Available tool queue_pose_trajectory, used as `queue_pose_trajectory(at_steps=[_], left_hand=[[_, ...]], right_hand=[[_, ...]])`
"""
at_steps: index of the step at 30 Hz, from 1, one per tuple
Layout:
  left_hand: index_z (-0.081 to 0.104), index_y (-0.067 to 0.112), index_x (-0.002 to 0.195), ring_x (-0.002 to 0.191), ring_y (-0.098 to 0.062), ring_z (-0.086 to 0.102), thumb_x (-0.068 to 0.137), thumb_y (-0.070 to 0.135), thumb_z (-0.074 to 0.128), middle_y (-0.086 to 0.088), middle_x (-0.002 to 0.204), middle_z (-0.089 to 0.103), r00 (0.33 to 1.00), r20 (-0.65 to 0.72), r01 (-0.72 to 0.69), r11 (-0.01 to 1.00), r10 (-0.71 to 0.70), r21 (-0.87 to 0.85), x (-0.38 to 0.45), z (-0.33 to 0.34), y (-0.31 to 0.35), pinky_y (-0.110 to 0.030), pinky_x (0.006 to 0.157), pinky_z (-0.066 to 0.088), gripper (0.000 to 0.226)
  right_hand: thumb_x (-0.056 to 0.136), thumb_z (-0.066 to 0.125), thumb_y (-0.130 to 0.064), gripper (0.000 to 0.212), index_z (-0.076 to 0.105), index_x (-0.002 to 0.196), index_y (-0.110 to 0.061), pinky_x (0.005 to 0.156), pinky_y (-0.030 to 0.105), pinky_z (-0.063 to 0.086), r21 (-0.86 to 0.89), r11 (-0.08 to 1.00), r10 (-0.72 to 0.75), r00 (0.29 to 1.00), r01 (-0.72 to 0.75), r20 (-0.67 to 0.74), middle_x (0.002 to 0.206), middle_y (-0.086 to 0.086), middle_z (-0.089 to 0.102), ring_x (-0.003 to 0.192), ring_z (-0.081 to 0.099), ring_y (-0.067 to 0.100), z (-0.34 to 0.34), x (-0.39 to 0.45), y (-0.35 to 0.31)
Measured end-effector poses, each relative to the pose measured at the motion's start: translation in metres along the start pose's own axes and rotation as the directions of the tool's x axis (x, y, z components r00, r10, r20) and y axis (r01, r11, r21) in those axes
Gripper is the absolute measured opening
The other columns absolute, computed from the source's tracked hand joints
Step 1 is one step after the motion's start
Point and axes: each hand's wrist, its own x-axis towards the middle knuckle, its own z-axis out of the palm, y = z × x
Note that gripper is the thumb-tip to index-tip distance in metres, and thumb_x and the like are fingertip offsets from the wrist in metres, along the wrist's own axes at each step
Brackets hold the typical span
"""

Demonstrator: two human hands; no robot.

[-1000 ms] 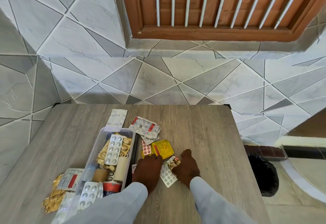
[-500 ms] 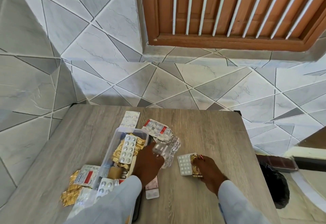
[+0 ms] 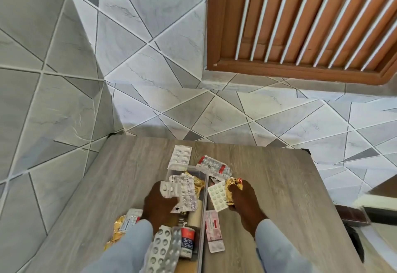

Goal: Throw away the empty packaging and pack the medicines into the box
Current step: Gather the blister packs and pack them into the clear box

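On the worktop [image 3: 279, 186] the clear box [image 3: 202, 189] sits part-filled; the left hand [image 3: 159, 204] grips crumpled silver blister strips [image 3: 182, 191] above it, the right hand [image 3: 242, 197] pinches a white tablet strip [image 3: 218, 195] and gold sachet [image 3: 235, 183]; empties could slip in unsorted

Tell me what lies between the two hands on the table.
In the head view, between the left hand and right hand runs the clear box's right wall, beside the white pill strip the right hand holds.
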Motion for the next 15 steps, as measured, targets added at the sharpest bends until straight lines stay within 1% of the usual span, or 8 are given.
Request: queue_pose_trajectory(at_steps=[1, 3, 6, 8, 10, 11, 13, 15], left_hand=[[0.042, 0.021, 0.138, 0.107, -0.030, 0.061, 0.069, 0.023, 0.081, -0.010, 0.121, 0.064, 0.998, 0.034, -0.048, 0.993, 0.044, 0.104, -0.002, 0.001, 0.003, -0.032, 0.090, 0.046, 0.080], [0.014, 0.029, 0.149, 0.118, -0.029, 0.056, 0.074, 0.024, 0.078, -0.010, 0.134, 0.054, 0.982, 0.109, -0.179, 0.949, 0.155, 0.259, -0.002, 0.005, 0.003, -0.034, 0.093, 0.043, 0.098], [-0.002, 0.031, 0.150, 0.127, -0.027, 0.045, 0.084, 0.026, 0.068, -0.007, 0.148, 0.031, 0.934, 0.218, -0.357, 0.791, 0.285, 0.496, 0.007, 0.007, -0.002, -0.038, 0.100, 0.041, 0.096], [0.012, 0.021, 0.150, 0.131, -0.028, 0.038, 0.090, 0.029, 0.058, -0.008, 0.156, 0.020, 0.895, 0.302, -0.444, 0.584, 0.328, 0.680, 0.016, 0.004, -0.002, -0.039, 0.103, 0.038, 0.076], [0.044, 0.017, 0.136, 0.124, -0.033, 0.043, 0.082, 0.036, 0.065, -0.012, 0.149, 0.037, 0.821, 0.372, -0.530, 0.337, 0.433, 0.778, 0.024, 0.000, -0.003, -0.047, 0.096, 0.042, 0.060], [0.056, 0.018, 0.124, 0.118, -0.034, 0.048, 0.071, 0.039, 0.074, -0.011, 0.140, 0.050, 0.798, 0.400, -0.544, 0.252, 0.450, 0.801, 0.028, -0.001, -0.005, -0.050, 0.089, 0.045, 0.060], [0.067, 0.023, 0.109, 0.112, -0.034, 0.057, 0.052, 0.038, 0.082, -0.008, 0.126, 0.062, 0.760, 0.466, -0.584, 0.162, 0.454, 0.795, 0.034, -0.001, -0.012, -0.052, 0.082, 0.048, 0.061], [0.071, 0.027, 0.094, 0.111, -0.032, 0.059, 0.059, 0.040, 0.071, -0.003, 0.117, 0.067, 0.695, 0.527, -0.640, 0.087, 0.489, 0.763, 0.032, -0.003, -0.017, -0.053, 0.083, 0.047, 0.037]], right_hand=[[0.096, 0.047, -0.014, 0.011, 0.056, 0.102, -0.014, 0.056, 0.028, 0.049, -0.019, 1.000, -0.004, 1.000, 0.004, -0.011, 0.092, 0.009, 0.067, 0.076, 0.065, 0.022, 0.009, -0.002, 0.000], [0.095, 0.046, -0.017, 0.017, 0.055, 0.110, -0.015, 0.053, 0.027, 0.052, -0.045, 0.999, -0.013, 0.998, 0.011, -0.054, 0.100, 0.010, 0.068, 0.083, 0.068, 0.023, 0.026, -0.005, 0.004], [0.092, 0.051, -0.015, 0.021, 0.052, 0.112, -0.019, 0.076, 0.043, 0.060, -0.072, 0.997, -0.021, 0.991, 0.011, -0.132, 0.108, 0.009, 0.065, 0.091, 0.067, 0.024, 0.043, -0.007, 0.011], [0.091, 0.054, -0.011, 0.025, 0.049, 0.114, -0.019, 0.082, 0.044, 0.057, -0.093, 0.996, -0.034, 0.983, 0.017, -0.182, 0.106, 0.007, 0.063, 0.091, 0.064, 0.023, 0.052, -0.014, 0.009], [0.090, 0.056, -0.009, 0.030, 0.047, 0.118, -0.019, 0.081, 0.041, 0.055, -0.135, 0.990, -0.063, 0.973, 0.033, -0.220, 0.104, 0.007, 0.062, 0.090, 0.063, 0.023, 0.061, -0.021, 0.009], [0.090, 0.056, -0.008, 0.032, 0.046, 0.118, -0.021, 0.080, 0.041, 0.055, -0.158, 0.987, -0.080, 0.971, 0.044, -0.227, 0.102, 0.007, 0.062, 0.089, 0.063, 0.023, 0.065, -0.023, 0.009], [0.090, 0.056, -0.009, 0.031, 0.046, 0.116, -0.023, 0.075, 0.039, 0.055, -0.190, 0.980, -0.100, 0.964, 0.053, -0.248, 0.099, 0.008, 0.064, 0.083, 0.063, 0.022, 0.072, -0.025, 0.011], [0.090, 0.056, -0.008, 0.026, 0.045, 0.110, -0.021, 0.069, 0.036, 0.054, -0.170, 0.984, -0.096, 0.955, 0.049, -0.279, 0.095, 0.008, 0.063, 0.079, 0.062, 0.020, 0.080, -0.025, 0.011]])
